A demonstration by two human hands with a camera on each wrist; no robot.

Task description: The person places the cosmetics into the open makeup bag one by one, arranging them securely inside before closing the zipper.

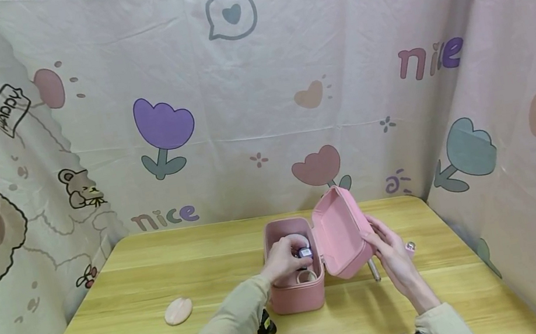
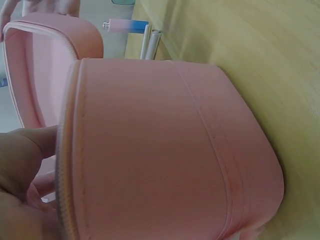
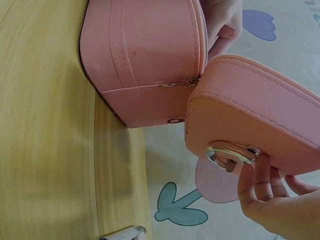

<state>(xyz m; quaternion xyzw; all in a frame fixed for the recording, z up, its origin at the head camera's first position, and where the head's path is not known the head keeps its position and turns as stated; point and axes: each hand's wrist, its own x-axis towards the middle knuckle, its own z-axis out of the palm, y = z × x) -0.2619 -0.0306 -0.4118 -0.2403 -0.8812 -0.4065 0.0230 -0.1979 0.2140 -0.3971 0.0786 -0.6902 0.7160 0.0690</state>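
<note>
A pink zip case [image 1: 299, 298] stands on the table with its lid [image 1: 338, 232] swung out to the right. My left hand [image 1: 282, 259] reaches down into it, thumb and forefinger curled about a small dark item with a pale label [image 1: 305, 253]; its exact kind is unclear. Near that hand, inside the case, lie a whitish rounded thing [image 1: 299, 238] and a ring-shaped thing [image 1: 306, 276]. My right hand [image 1: 393, 255] grips the lid's outer edge, with fingertips beside the metal-fitted handle [image 3: 232, 151] in the right wrist view. The case wall hides the left fingertips in the left wrist view.
On the table to the left lies a pale pink oval object [image 1: 178, 311]. Behind the lid, to the right, are a slim silvery stick [image 1: 373, 270] and a pink-and-blue tube-like item [image 2: 127, 26]. A printed curtain [image 1: 216, 110] hangs behind the table [image 1: 199, 267].
</note>
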